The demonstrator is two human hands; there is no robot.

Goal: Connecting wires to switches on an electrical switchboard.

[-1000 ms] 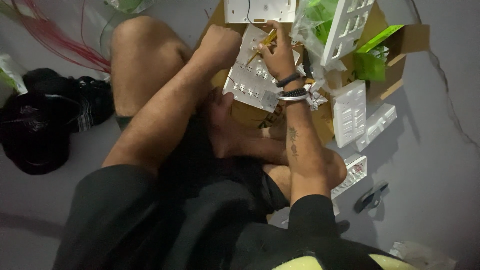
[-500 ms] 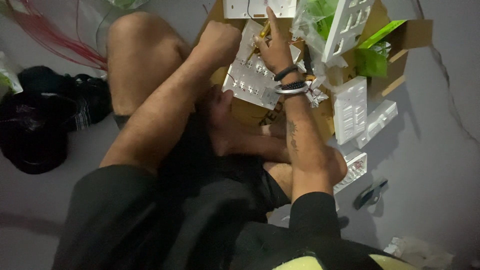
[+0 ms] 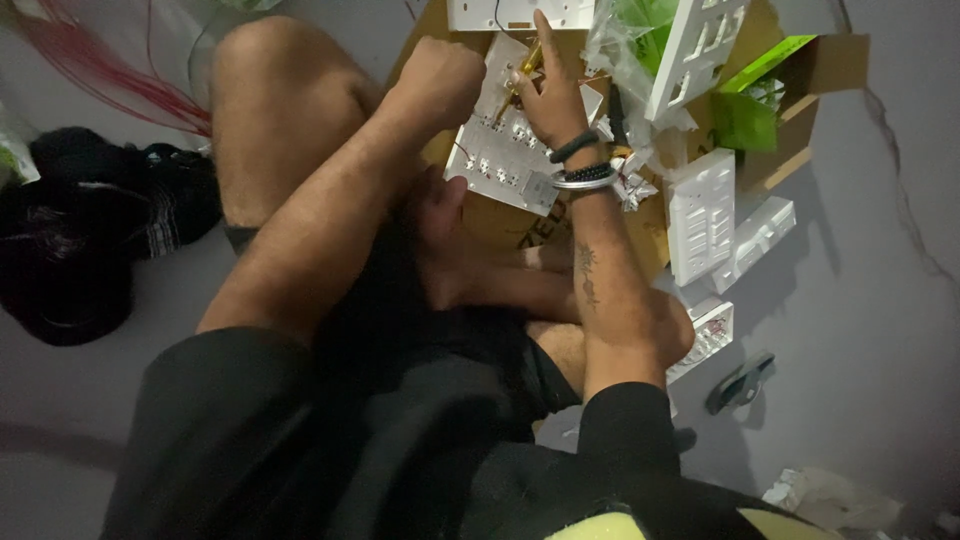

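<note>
The person is sitting on the floor [image 3: 880, 330], knees drawn up, both arms reaching toward twelve o'clock. Nearest the body, at about one o'clock from the left knee, a white switch panel [image 3: 505, 165] is lying flat on a sheet of cardboard [image 3: 500, 215], its long axis running from seven to one o'clock. The left hand [image 3: 440, 80] is curling into a closed fist just above the panel's ten o'clock edge; what that grip is clamping on I cannot tell. The right hand [image 3: 550, 95], wearing wristbands, is closing its grip around a yellow-handled screwdriver [image 3: 522, 70], index finger pointing to twelve. The tool is slanting down toward seven o'clock, its tip meeting the panel, so the right hand is nearer the work. Farther out, white plastic plates [image 3: 700, 215] are lying at three o'clock, beside an open cardboard box [image 3: 800, 110].
</note>
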